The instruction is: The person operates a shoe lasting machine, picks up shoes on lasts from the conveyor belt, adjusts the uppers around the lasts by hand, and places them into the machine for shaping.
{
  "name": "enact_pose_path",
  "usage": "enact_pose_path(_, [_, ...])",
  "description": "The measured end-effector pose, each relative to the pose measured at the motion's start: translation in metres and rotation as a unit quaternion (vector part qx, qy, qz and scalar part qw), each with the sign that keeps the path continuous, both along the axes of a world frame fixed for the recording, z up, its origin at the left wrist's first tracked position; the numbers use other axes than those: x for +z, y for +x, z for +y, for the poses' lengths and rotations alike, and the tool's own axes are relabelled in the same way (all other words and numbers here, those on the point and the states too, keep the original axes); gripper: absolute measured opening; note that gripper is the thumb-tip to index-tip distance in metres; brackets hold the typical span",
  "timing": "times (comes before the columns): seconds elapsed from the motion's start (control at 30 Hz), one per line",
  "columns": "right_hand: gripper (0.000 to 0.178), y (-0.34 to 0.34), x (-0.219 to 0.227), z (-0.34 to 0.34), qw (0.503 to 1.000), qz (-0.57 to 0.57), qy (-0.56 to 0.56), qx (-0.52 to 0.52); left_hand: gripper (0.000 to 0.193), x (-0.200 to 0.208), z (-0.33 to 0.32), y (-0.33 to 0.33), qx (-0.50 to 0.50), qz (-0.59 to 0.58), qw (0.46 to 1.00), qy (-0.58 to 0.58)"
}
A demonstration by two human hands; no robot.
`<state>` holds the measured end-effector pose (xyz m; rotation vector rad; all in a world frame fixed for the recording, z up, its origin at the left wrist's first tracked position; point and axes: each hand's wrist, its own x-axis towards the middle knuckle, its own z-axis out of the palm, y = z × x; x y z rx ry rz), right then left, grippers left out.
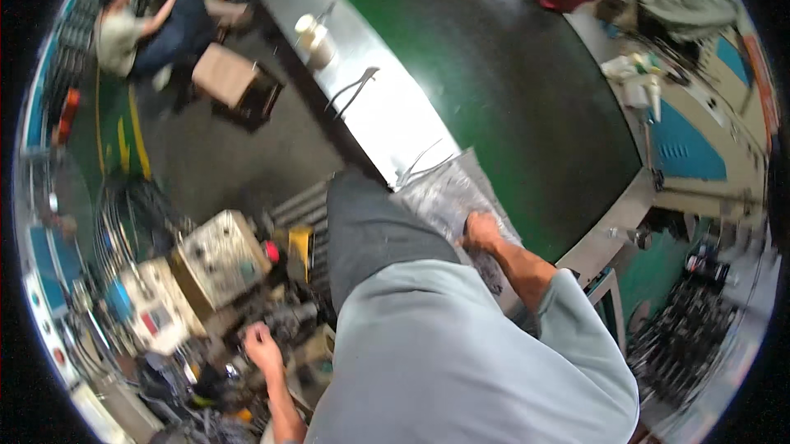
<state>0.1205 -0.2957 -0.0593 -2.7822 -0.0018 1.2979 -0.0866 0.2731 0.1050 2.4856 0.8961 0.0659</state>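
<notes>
My right hand [483,232] is closed at the edge of a crumpled, shiny grey sheet [448,197], which may be cloth or plastic. The sheet lies over the near end of the metal bench edge [387,106], beside my dark trousers. Low on the left, my left hand [262,348] hangs apart from the bench, near a jumble of dark machine parts [292,320]. Its fingers look loosely curled but are blurred, and nothing shows clearly in them. Beyond the sheet, plier-like tools with dark handles [354,92] and a thin pair [420,171] rest on the metal.
A pale bottle [315,39] stands farther along the bench, beside a dark green surface [510,74]. Left are a beige control box [222,255] and a brown box [224,74]. A seated person [136,32] is at upper left. A beige-and-blue machine [691,139] stands right.
</notes>
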Motion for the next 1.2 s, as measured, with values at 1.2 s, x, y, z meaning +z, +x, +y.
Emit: enact_pose_path(1.2, [0.042, -0.010, 0.002, 0.011, 0.999, -0.010, -0.012, -0.033, 0.033, -0.056, 0.053, -0.009, -0.031, 0.172, 0.985, 0.009])
